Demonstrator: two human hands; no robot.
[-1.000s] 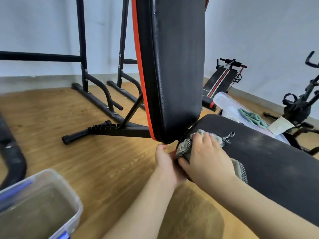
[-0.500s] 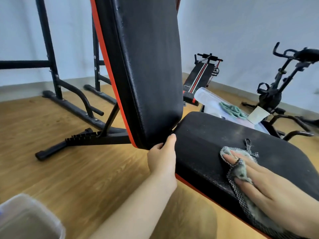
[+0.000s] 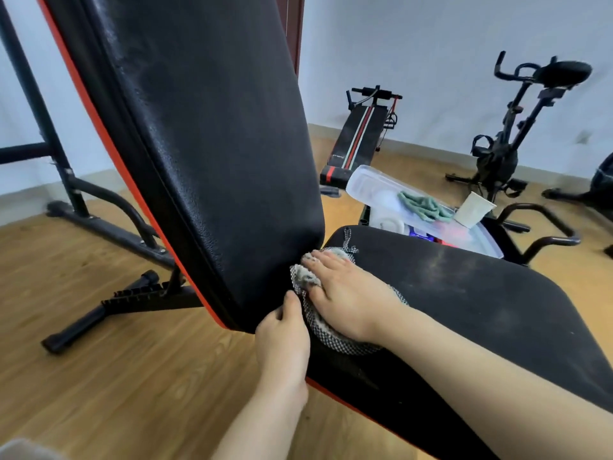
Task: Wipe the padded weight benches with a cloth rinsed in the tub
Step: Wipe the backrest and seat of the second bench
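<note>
Cloth [image 3: 326, 330], checked and crumpled, pressed flat by spread right hand [image 3: 348, 302] on dusty padded bench [image 3: 481, 313] seat; left hand [image 3: 282, 340] gripping seat edge.

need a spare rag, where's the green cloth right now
In the head view, the green cloth lies on the clear plastic box lid beyond the bench seat, beside a white paper cup, right of centre.

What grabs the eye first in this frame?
The tall black backrest with its red edge fills the left and centre, tilted steeply up. At its foot, where it meets the dusty seat pad, the right hand presses a checked cloth flat, and the left hand rests at the backrest's lower edge. Behind the seat, a clear tub carries a green rag and a paper cup.
</note>
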